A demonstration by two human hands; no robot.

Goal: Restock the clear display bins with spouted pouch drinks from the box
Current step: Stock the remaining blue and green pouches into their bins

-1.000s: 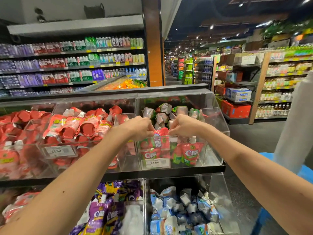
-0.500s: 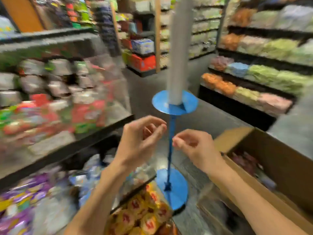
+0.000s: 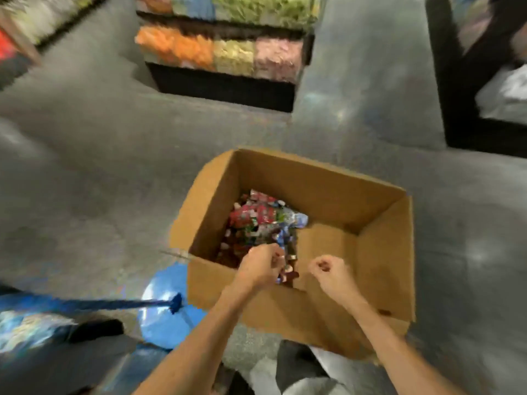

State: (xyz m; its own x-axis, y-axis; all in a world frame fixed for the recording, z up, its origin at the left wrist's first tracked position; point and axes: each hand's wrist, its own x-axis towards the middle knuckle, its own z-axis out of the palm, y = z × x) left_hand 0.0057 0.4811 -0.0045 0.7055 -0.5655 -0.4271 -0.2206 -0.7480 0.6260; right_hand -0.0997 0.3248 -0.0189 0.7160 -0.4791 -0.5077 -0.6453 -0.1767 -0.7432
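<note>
Reaching into the box (image 3: 382,215) for pouches (image 3: 256,220): left hand (image 3: 261,267) grip unclear through blur, right hand (image 3: 332,273) curled, empty.

Box (image 3: 379,252): plain brown cardboard. Pouches (image 3: 256,220) inside: mixed red, green, blue, silver. Floor (image 3: 85,166): speckled grey. Stand base (image 3: 162,317): bright blue. Shelf goods (image 3: 176,47): orange, yellow-green, pink.
</note>
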